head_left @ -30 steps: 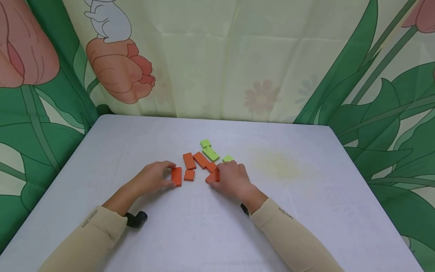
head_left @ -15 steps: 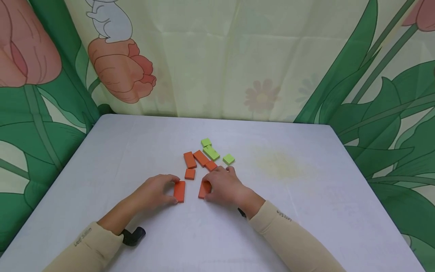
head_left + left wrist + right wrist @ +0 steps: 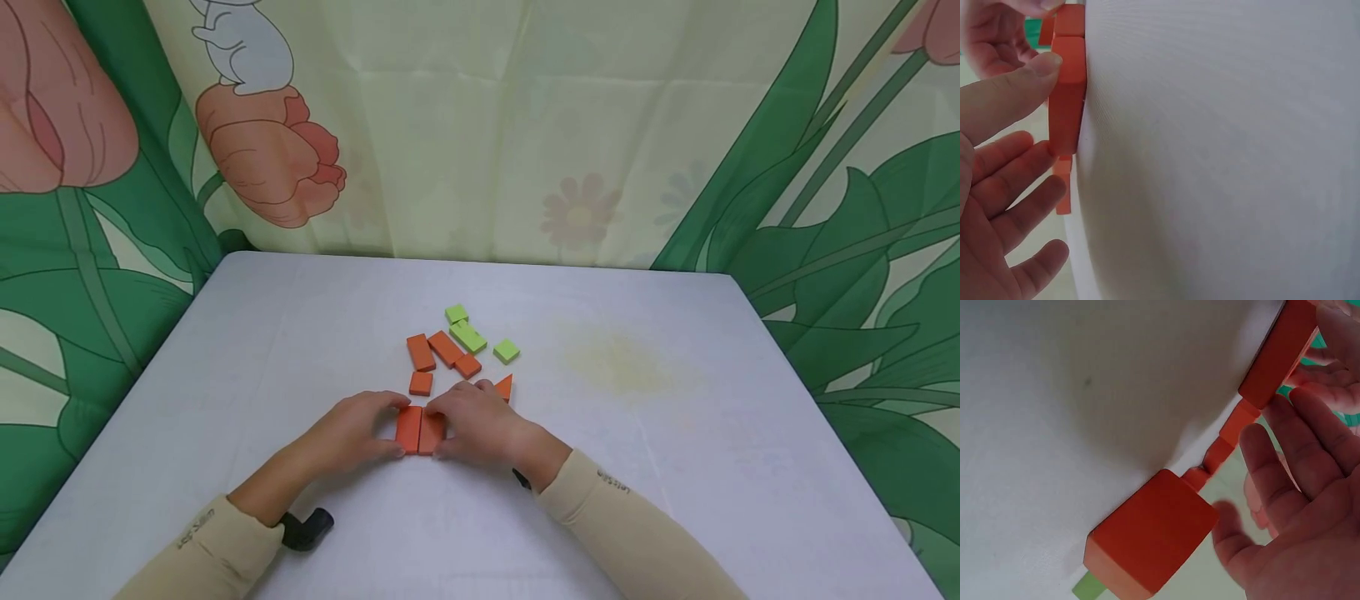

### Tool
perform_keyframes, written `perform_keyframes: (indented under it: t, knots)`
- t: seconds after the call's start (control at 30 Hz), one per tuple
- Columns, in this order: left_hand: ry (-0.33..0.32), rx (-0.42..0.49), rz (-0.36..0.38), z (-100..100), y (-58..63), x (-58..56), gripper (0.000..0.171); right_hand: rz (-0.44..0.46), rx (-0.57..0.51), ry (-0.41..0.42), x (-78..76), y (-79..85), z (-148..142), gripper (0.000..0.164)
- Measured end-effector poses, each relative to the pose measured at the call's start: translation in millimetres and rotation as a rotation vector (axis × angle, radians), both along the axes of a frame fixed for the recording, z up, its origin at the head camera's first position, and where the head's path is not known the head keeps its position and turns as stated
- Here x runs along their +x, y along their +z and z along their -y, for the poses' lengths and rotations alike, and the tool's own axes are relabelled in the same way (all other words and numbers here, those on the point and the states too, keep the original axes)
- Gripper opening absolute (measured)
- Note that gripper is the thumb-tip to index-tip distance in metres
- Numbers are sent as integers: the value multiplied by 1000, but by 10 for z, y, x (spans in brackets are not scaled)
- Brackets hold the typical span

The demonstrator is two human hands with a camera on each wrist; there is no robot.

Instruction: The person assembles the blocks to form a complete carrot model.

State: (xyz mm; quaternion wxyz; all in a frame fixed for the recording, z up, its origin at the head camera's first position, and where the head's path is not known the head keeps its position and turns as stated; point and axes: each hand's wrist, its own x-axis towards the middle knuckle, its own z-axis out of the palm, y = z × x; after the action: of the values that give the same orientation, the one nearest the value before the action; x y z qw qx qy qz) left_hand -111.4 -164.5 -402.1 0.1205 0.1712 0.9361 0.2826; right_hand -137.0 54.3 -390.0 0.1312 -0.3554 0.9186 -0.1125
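Observation:
Two flat orange rectangular blocks lie side by side on the table, long edges together. My left hand (image 3: 352, 429) pinches the left block (image 3: 407, 430) by its two short ends. In the left wrist view, the thumb presses the near end of this block (image 3: 1067, 94) and a fingertip meets its far end. My right hand (image 3: 483, 425) pinches the right block (image 3: 431, 432) likewise, covering part of its outer edge. An orange triangular block (image 3: 505, 387) shows just behind the right hand's knuckles, partly hidden by them.
Beyond the hands lie a small orange square (image 3: 421, 383), an orange rectangle (image 3: 422, 353), a slanted orange rectangle (image 3: 446, 348) and another orange piece (image 3: 468, 366). Green blocks (image 3: 468, 337) lie farther back, one green square (image 3: 507, 351) apart. A printed curtain (image 3: 465, 167) hangs behind the white table (image 3: 637, 500).
Both hands have drawn their orange blocks nearer to the person, and the gap between the two blocks has closed. The right hand has moved left, leaving the triangular block at its right.

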Motion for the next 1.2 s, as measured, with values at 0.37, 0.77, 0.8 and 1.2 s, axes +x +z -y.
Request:
perform_keyframes:
  t: [0.37,0.77,0.8,1.2]
  knots:
    - [4,-52,-19,47,12,10,61,72,-79,47,-57,-18,62,45]
    - [20,-47,-14,113,9,26,62,96,-98,21,-103,-26,109,57]
    - [26,-46,-11,113,9,26,62,85,-118,14,-124,-24,98,55]
    - [32,-48,-2,115,14,15,61,13,57,-197,-453,37,6,59]
